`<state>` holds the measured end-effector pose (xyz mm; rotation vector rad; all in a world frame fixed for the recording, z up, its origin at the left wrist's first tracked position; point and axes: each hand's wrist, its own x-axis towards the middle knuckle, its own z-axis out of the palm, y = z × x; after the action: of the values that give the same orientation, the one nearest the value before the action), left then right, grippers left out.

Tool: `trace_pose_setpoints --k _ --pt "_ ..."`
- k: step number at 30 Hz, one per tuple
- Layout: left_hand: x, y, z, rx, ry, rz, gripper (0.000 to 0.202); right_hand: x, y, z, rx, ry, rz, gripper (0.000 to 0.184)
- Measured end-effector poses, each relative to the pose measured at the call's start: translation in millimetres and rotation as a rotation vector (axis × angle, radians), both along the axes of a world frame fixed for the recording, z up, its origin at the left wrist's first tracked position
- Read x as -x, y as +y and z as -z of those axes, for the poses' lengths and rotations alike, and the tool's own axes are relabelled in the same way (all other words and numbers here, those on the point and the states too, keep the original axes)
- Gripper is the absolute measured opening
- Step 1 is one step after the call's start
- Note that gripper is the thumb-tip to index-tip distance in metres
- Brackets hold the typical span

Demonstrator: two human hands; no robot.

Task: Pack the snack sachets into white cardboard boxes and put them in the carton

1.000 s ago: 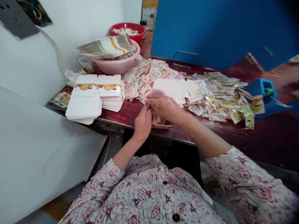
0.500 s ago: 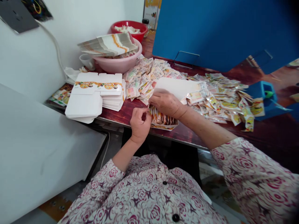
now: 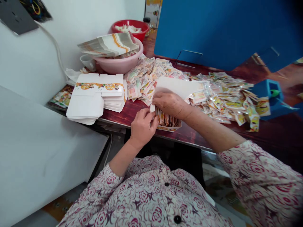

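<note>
Head view, left fingers [image 3: 151, 118] half-curled on sachets [image 3: 165, 119] (boxed), right hand [image 3: 169, 104] on lid [image 3: 175, 86]

Bright, even indoor light, no clear source in view. Soft shadows only, under the left hand [image 3: 142, 128] and right hand [image 3: 169, 104]. Glare streaks on the glossy tabletop [image 3: 272, 138] at right. Strong wide-angle bending toward the edges, dark right corners. Right sleeve [image 3: 260, 179] slightly soft, centre fairly sharp.
</note>
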<state>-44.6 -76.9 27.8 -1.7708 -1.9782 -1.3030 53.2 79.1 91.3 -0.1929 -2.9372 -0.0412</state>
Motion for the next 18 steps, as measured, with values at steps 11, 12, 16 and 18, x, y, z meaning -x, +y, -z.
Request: trace_pose_setpoints --k 11,12,16,18 --pt "-4.0 -1.9 9.8 -0.018 -0.346 0.027 0.016 -7.8 -2.5 7.7 0.223 0.157 0.059 0.031" --pt "-4.3 -1.2 11.1 0.003 -0.393 0.024 0.019 -6.4 -3.4 6.6 0.196 0.115 0.058 0.03" --pt "-2.6 2.4 15.5 0.046 -0.487 0.066 0.028 0.5 -9.2 0.1 0.077 -0.04 0.084 0.026" --pt "0.4 4.6 15.5 0.044 -0.477 0.104 0.028 -1.1 -13.7 -4.8 0.091 -0.038 0.098 0.026"
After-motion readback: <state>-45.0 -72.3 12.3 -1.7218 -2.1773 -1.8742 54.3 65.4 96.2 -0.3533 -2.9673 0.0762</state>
